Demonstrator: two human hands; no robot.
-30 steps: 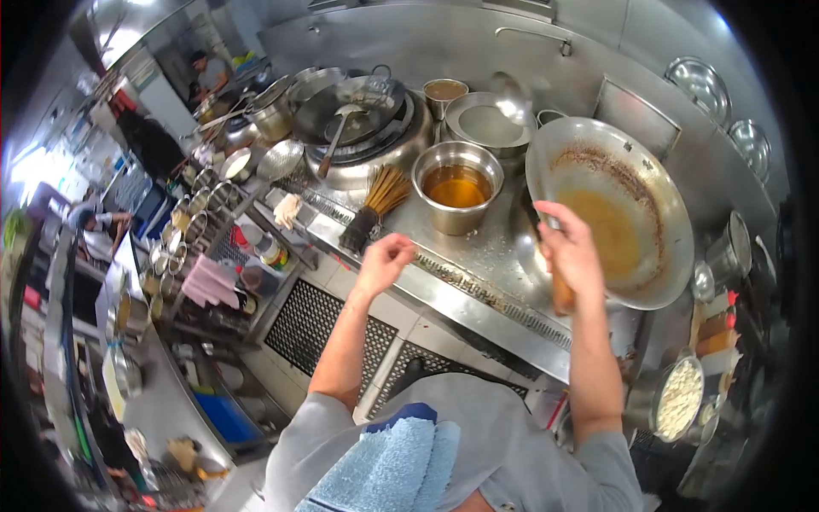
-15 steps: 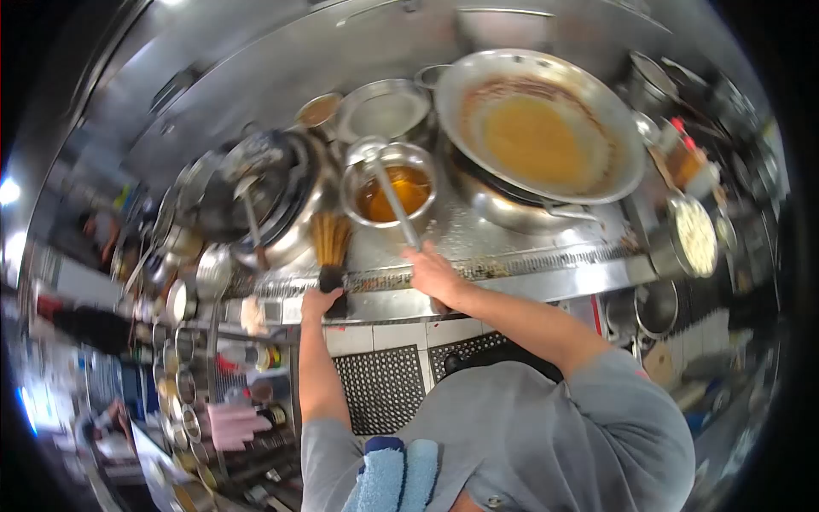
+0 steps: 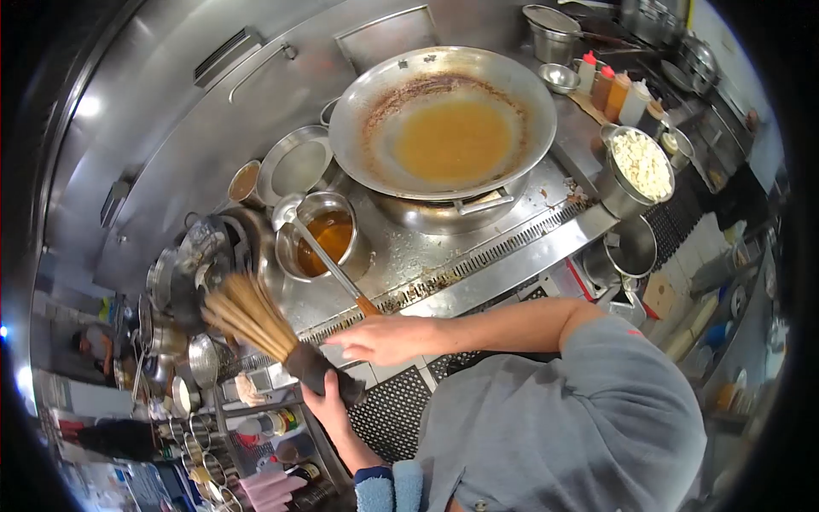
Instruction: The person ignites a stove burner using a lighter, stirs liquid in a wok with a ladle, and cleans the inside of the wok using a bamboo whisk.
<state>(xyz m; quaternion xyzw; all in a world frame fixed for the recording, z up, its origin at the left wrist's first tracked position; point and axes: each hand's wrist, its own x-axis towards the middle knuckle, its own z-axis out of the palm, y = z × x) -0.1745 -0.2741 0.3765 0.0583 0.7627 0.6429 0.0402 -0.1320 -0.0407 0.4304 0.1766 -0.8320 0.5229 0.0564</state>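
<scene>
A bamboo wok brush (image 3: 256,320) with a dark wrapped handle is tilted up to the left, gripped at the handle by my left hand (image 3: 328,411). My right hand (image 3: 384,339) is off the ladle, with fingers stretched toward the brush handle; whether they touch it I cannot tell. The ladle (image 3: 320,252), with a wooden handle end, lies across a steel pot (image 3: 293,271) of amber liquid. Behind and right of that pot, a large wok (image 3: 367,166) holds cloudy yellow-brown liquid, with dark residue on its inner wall.
A steel pot of pale chopped food (image 3: 641,165) stands at the right, near several squeeze bottles (image 3: 618,94). A pot of cloudy water (image 3: 299,166) sits behind the amber liquid. Stacked dark woks (image 3: 205,256) are at the left. A slotted drain (image 3: 478,273) runs along the counter front.
My right hand has let go of the ladle and moved toward the brush. My left hand has lifted and tilted the brush nearer my body. The view has turned right.
</scene>
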